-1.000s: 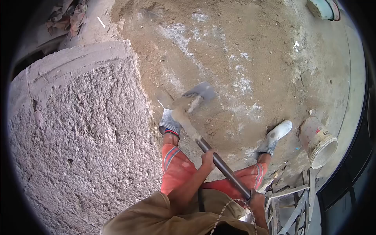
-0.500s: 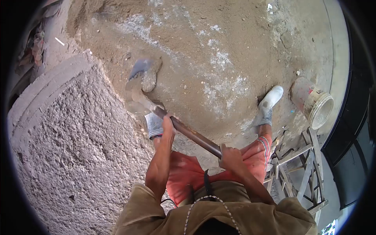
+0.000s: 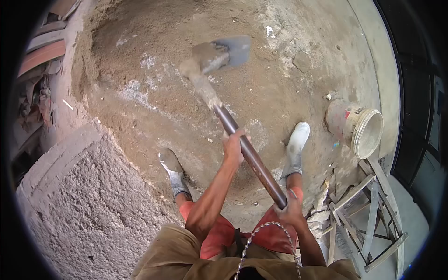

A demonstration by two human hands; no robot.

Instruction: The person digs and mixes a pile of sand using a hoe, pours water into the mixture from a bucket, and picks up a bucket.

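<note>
I hold a long-handled hoe [image 3: 255, 161] in both hands. My left hand [image 3: 234, 147] is closed round the middle of its brown handle. My right hand [image 3: 290, 210] grips the handle's butt end, close to my thigh. The lower handle is crusted with pale dirt. Its wide grey blade [image 3: 236, 50] is raised over the sandy mix [image 3: 186, 126], with a clump of brown material against it. White powdery streaks run through the mix. My two pale boots [image 3: 298, 137] stand apart on it.
A dirty white bucket [image 3: 340, 121] lies on its side at the right. Below it is a wooden frame of slats [image 3: 371, 219]. A rough grey concrete slab [image 3: 107, 200] fills the lower left. Scrap and debris [image 3: 39, 100] lie at the far left, and a dark gate [image 3: 415, 93] stands at the right.
The hoe blade has swung up and to the right, away from my left boot, with a clump at it. Both hands moved right with the handle; my left hand is farther forward.
</note>
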